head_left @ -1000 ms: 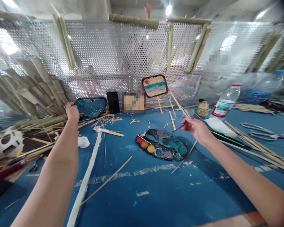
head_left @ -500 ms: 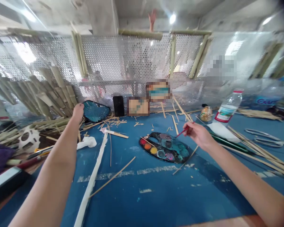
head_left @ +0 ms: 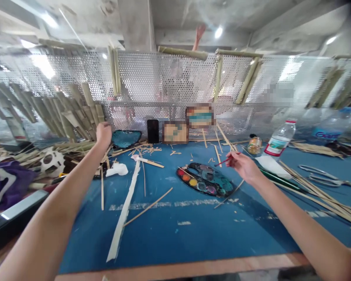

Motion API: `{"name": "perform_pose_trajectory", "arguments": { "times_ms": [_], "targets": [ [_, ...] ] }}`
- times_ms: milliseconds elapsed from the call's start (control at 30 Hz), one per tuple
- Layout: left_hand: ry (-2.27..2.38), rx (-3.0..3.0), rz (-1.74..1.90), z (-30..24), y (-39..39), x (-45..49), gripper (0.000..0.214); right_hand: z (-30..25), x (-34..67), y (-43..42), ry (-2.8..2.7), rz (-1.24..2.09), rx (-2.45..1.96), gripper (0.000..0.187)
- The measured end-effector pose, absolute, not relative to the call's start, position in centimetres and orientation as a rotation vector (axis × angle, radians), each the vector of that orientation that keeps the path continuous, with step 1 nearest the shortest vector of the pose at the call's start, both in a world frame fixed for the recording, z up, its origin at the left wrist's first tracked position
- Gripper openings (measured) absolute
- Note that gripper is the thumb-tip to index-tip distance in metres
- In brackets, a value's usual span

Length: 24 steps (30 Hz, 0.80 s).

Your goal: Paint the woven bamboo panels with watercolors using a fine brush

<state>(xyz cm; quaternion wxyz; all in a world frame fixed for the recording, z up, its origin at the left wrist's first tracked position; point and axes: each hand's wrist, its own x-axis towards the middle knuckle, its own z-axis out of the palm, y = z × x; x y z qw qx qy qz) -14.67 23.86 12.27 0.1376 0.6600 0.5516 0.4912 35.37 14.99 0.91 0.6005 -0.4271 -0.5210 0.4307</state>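
Note:
My left hand (head_left: 103, 133) reaches far across the blue table (head_left: 193, 234) and is closed on the left edge of a teal-painted heart-shaped piece (head_left: 126, 138) leaning by the mesh screen. My right hand (head_left: 242, 165) pinches a thin red paintbrush (head_left: 226, 159), its tip pointing left over the far end of a dark paint palette (head_left: 206, 180) with coloured wells. The palette lies flat near the table's middle.
A perforated metal screen (head_left: 163, 89) closes the back, with bamboo strips (head_left: 76, 109) piled left. A black phone (head_left: 153, 131), a water bottle (head_left: 279, 141), a small jar (head_left: 254, 145), scissors (head_left: 321, 173), a white strip (head_left: 125, 212) and loose splints litter the table.
The view has tilted up and shifted left. My left hand stays on the teal piece; my right hand with the brush has dropped slightly toward the palette.

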Motion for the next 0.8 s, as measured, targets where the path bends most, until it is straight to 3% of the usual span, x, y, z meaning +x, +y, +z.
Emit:
{"name": "perform_pose_trajectory", "arguments": {
  "times_ms": [100, 233, 467, 567, 800],
  "targets": [
    [1.662, 1.96, 1.478, 11.4, 22.8, -14.2, 0.032, 1.8, 33.7, 14.1, -1.275, 0.926, -0.99, 0.037],
    [1.421, 2.255, 1.217, 9.1, 17.6, -10.5, 0.022, 2.3, 32.4, 11.6, -1.429, 0.853, -1.073, 0.033],
    [0.246, 2.868, 0.485, 2.9, 3.5, -3.1, 0.032, -0.1, 34.3, 8.1, -1.886, 0.484, -1.436, 0.029],
    [-0.034, 2.916, 0.359, 0.9, 1.0, -1.5, 0.027, -1.0, 34.9, 8.2, -1.995, 0.368, -1.472, 0.029],
    [0.083, 2.841, 0.342, 0.0, 1.4, -1.1, 0.014, -3.1, 33.1, 6.2, -2.216, -0.039, -1.515, 0.019]
  ]
}}
